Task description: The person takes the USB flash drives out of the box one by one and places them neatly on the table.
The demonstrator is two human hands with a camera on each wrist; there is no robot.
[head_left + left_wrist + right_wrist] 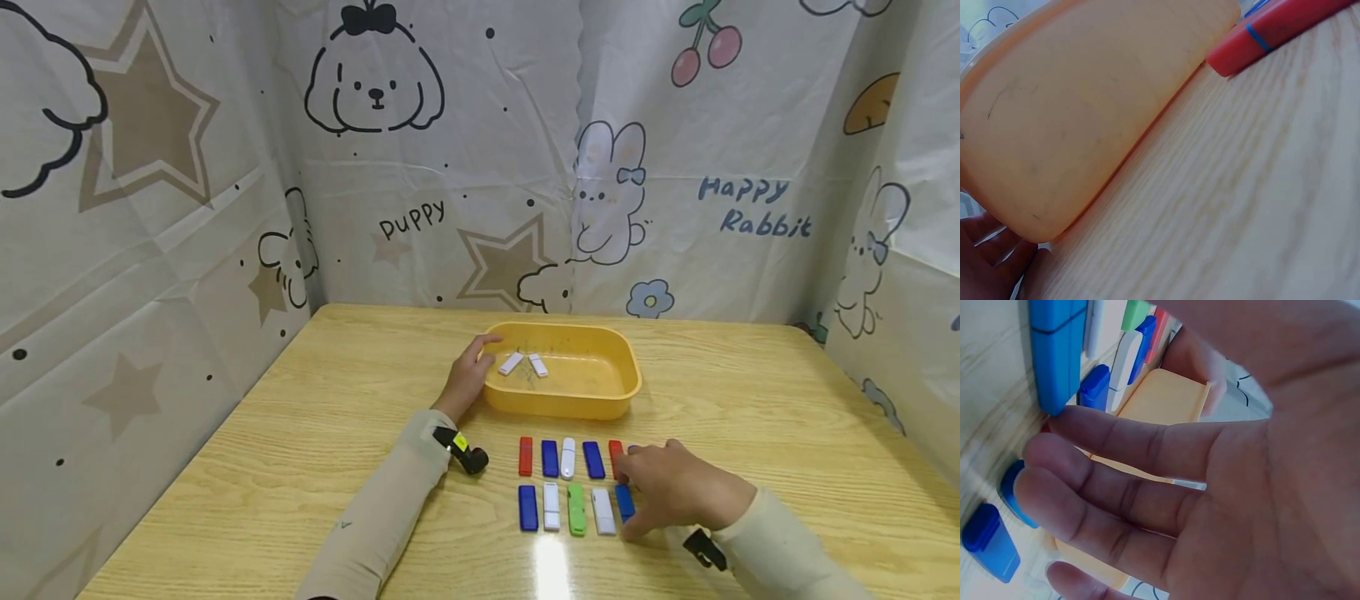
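My left hand (468, 375) holds the left end of a yellow basin (558, 406), one finger over its rim; the left wrist view shows fingers against its outer end. Two white USB sticks (511, 363) lie in the basin. Spread over the right end of two rows of USB sticks is my right hand (682, 487), nothing visible between its fingers. Its index fingertip is at the end of a blue stick (1057, 356); contact cannot be told. A red stick (616, 452) is partly covered by that hand. Two more blue sticks (991, 540) appear below its fingertips in the right wrist view.
The back row includes a red stick (526, 457) and a white one (568, 458). In the front row are a dark blue stick (528, 508) and a green one (576, 510). Printed cloth (450, 167) hangs around the wooden table (337, 400).
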